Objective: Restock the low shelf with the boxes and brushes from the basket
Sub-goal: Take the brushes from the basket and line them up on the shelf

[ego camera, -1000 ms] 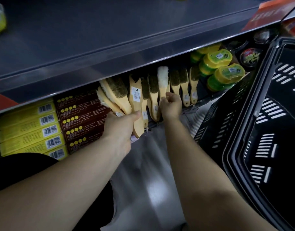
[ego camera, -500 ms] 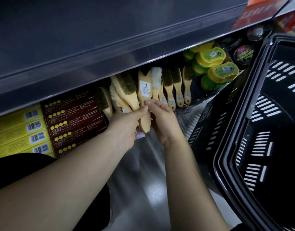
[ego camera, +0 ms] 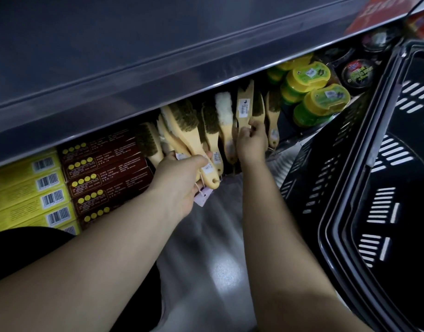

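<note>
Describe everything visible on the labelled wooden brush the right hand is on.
The labelled brush is pale wood, its flat back facing the camera, with a white barcode sticker near mid-length. It stands nearly upright, handle down, in the row between a white fleece brush and a dark-bristled brush. Its top disappears under the upper shelf edge. The right hand pinches its handle; the left hand, gripping other brushes, does not touch it.

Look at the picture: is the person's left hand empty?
No, the left hand grips the handles of several wooden brushes by the low shelf.
</note>
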{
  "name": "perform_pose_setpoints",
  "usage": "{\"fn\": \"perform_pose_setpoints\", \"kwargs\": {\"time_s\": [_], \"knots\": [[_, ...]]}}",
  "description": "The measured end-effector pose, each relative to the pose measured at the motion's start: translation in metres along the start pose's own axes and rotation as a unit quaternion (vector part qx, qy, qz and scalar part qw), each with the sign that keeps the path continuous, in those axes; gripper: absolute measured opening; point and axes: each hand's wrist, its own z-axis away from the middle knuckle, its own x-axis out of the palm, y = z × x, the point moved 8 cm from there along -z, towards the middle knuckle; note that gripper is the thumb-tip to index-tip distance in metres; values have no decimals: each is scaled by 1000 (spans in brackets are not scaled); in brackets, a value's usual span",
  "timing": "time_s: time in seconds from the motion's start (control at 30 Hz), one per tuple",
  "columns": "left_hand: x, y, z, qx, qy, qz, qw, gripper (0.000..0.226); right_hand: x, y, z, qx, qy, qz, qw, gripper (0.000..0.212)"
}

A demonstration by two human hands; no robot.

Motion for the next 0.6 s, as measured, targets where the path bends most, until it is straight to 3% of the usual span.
{"fn": "perform_pose_setpoints", "kwargs": {"time_s": [0.3, 0.5, 0.6], "knots": [[4, -2, -5, 29, 29, -75, 996, 17, 4, 20, -9, -1, 16, 79, 997, 33], [7, -5, -5, 30, 35, -40, 998, 21, -2, 5, -4, -22, 15, 117, 993, 36], [8, -6, -6, 30, 39, -43, 998, 23, -9, -15, 19, -21, -33, 19, 999, 28]]}}
